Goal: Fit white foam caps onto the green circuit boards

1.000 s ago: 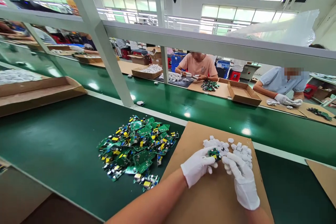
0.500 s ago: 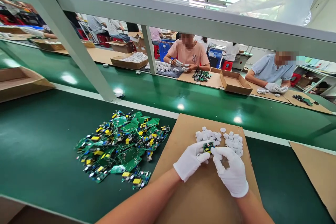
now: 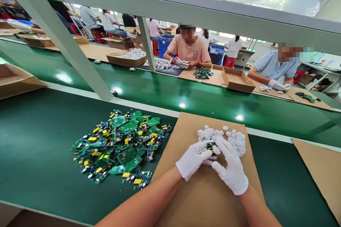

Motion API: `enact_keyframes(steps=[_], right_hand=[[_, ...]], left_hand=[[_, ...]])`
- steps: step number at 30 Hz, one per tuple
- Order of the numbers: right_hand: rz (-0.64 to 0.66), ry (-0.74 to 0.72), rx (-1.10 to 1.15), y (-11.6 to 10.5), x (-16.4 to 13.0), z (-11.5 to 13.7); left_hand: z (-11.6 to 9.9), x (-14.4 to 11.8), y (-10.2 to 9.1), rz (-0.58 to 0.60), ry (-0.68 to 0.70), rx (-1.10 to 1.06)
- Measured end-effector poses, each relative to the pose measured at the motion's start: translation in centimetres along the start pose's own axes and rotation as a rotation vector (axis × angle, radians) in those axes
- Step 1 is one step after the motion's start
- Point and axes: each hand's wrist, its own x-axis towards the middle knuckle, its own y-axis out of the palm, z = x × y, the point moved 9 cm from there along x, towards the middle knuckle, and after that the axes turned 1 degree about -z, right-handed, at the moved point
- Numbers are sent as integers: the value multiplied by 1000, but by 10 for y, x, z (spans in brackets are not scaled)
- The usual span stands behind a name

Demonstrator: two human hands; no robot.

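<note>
- My left hand (image 3: 194, 159) holds one small board (image 3: 211, 147), fingers and thumb closed on it, raised just above the cardboard (image 3: 204, 197).
- My right hand (image 3: 232, 170) meets it from the right, fingertips close against the board's edge, with the thumb set apart and lower. Whether those fingers pinch anything I cannot tell; white gloves against white parts hide it.
- Just beyond my grip lie two clusters of white pieces: the left cluster (image 3: 206, 133) is partly behind my fingers, the right cluster (image 3: 237, 142) is clear of them. A lone disc (image 3: 225, 128) lies at the far side, near the gap between the two.
- Well to the left of my grip, off the cardboard, a big heap (image 3: 119, 145) of green boards with yellow and blue parts spreads over the dark table (image 3: 48, 142).
- How far along: I judge this board to be mid-handling, since both hands are at it and it is not yet set down. The heap looks untreated, so most of the boards seem left to do. Which white pieces are finished, if any, I cannot tell from here.
- Farther beyond my grip runs the green belt (image 3: 165, 94).
</note>
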Motion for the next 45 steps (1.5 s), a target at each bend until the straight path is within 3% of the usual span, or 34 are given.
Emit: enact_keyframes(steps=[5,10,14,18,21,23,25,28,31,34,40,45], right_hand=[[-115,-28,-24,-9,1,4],[-144,-124,-127,-6,4,19],[-73,-50,-44,-7,6,18],[62,55,232,-2,5,11],[-11,89,342,-6,6,7],[-53,119,368,-7,5,4],[-50,145,389,-4,5,2],[4,183,467,1,3,2],[57,339,644,11,0,-6],[128,467,640,21,-4,-13],[179,413,477,22,-1,-12],[261,389,634,27,-2,-13]], left_hand=[[6,-2,6,29,-79,-65],[3,0,5,-53,18,-28],[5,0,6,-73,11,-72],[3,-2,10,-32,-10,-71],[-4,-4,11,-33,29,-62],[-6,-6,16,28,22,-136],[-5,-7,19,74,14,-201],[-5,-6,14,41,54,-143],[-2,-6,9,-12,59,-30],[2,-8,10,-15,30,-8],[-6,-10,12,-5,77,99],[14,-3,4,-63,-46,-97]])
